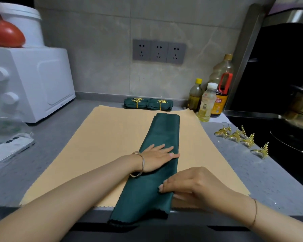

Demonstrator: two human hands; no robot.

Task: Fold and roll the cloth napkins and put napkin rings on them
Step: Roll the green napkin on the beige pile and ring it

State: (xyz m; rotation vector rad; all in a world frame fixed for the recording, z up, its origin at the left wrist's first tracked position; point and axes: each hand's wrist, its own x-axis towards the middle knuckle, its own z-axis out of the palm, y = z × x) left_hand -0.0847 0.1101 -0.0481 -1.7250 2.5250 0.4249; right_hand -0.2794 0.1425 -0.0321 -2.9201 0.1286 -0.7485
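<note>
your left hand [158,157] flat and pressing on green napkin [162,137], your right hand [191,186] pinching its near edge, gold rings [241,137] well apart

The napkin [163,135] under my fingers [166,150] is dark green woven cloth, smooth, with a faint satin sheen and a zigzag-cut hem. The mat [103,137] beneath it is tan cloth, matt. The bench [243,172] is grey, speckled and stone-like, with a dull finish. The napkin rings [241,137] are gold-coloured metal, polished bright. The bangle [141,165] on my left wrist is smooth, shiny metal. The bottles [206,103] are clear, glossy plastic.
</note>
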